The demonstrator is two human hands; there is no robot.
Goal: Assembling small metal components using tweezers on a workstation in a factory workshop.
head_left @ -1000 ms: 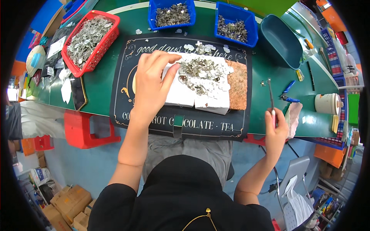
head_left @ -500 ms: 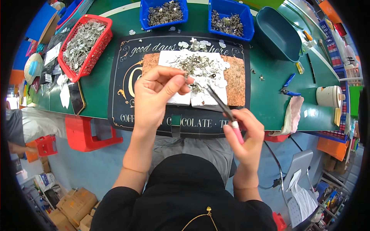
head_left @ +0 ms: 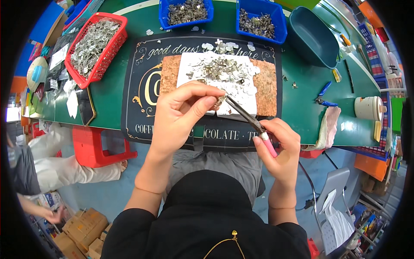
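My left hand [head_left: 179, 110] is closed, with thumb and forefinger pinching a small silvery metal piece [head_left: 221, 100]. My right hand [head_left: 280, 149] grips long-nosed pliers [head_left: 246, 115] with a pink handle; their dark, narrow jaws reach toward the left fingertips. The jaw tips meet or nearly touch the piece; exact contact is too small to tell. Beyond both hands, a loose heap of small metal parts [head_left: 222, 69] covers a white sheet [head_left: 185, 64]. Underneath lies a cork-coloured board [head_left: 265, 88] on a dark printed mat [head_left: 133, 86].
Metal parts fill a red basket [head_left: 120, 41] at left and two blue bins [head_left: 207, 17] [head_left: 282, 32] at the back. A dark green tub [head_left: 312, 39], blue-handled pliers [head_left: 325, 93], a cloth [head_left: 330, 125] and a white roll [head_left: 366, 108] are at right. Another person [head_left: 51, 168] is at far left.
The left hand and its metal piece have shifted right and slightly nearer, bringing the piece and the pliers' tips together. At far left, the other person has come further into view.
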